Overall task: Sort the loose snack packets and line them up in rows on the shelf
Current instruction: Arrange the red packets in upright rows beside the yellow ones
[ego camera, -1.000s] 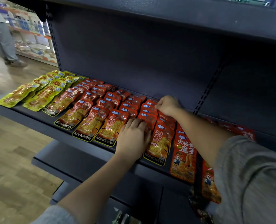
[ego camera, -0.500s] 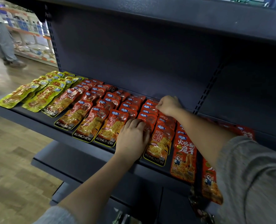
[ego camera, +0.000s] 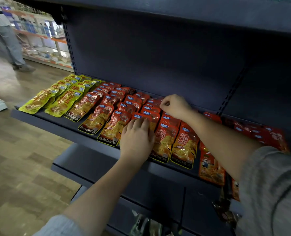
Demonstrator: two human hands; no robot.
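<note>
Over on the left of the shelf (ego camera: 44, 117) lie yellow-green packets (ego camera: 39, 101) in overlapping rows, then red KONCHEW packets (ego camera: 97, 119) fanned the same way toward the middle. The left hand (ego camera: 137, 138) lies flat, fingers straight and close together, pressing the front of one red row. The right hand (ego camera: 174, 106) reaches to the back of the next row, fingers curled, pinching a packet's top edge, I think. Further right, loose red packets (ego camera: 260, 132) lie jumbled. These foil pouches look light, soft and slippery; best taken by a sealed edge.
</note>
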